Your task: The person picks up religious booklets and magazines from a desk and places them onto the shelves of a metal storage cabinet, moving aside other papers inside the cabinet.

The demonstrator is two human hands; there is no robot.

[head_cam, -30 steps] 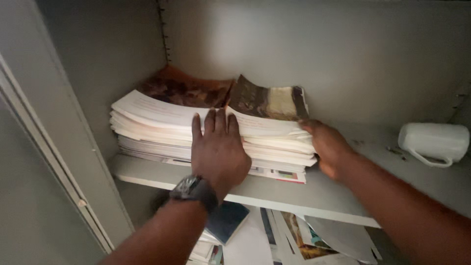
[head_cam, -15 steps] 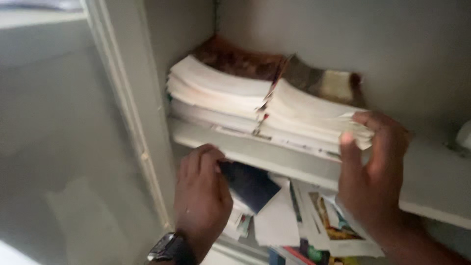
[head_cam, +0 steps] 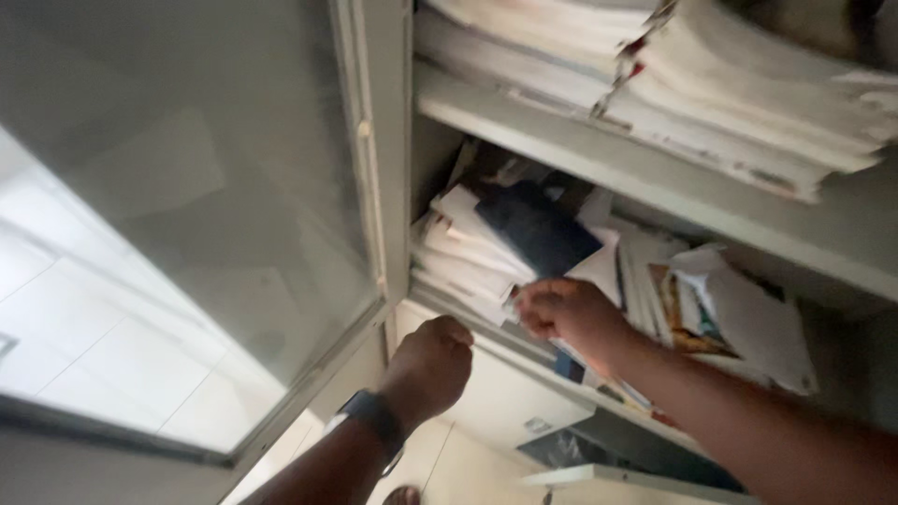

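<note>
My right hand (head_cam: 571,316) grips the front edge of a loose pile of papers and booklets (head_cam: 477,252) on the lower cabinet shelf, with a dark blue booklet (head_cam: 535,229) lying on top of that pile. My left hand (head_cam: 432,363), with a dark watch (head_cam: 372,419) on its wrist, is curled into a fist just below the shelf's front edge and holds nothing that I can see. On the shelf above (head_cam: 599,159) rests a thick stack of white magazines (head_cam: 711,84).
A glass-panelled cabinet door (head_cam: 187,224) stands open on the left, its frame edge (head_cam: 369,168) next to the pile. More scattered papers and a colourful magazine (head_cam: 692,304) lie further right on the lower shelf. Pale floor tiles show below.
My view has dropped from the upper shelf to the lower one. Both hands left the magazine stack; the right hand now grips the lower pile and the left hand has closed below the shelf.
</note>
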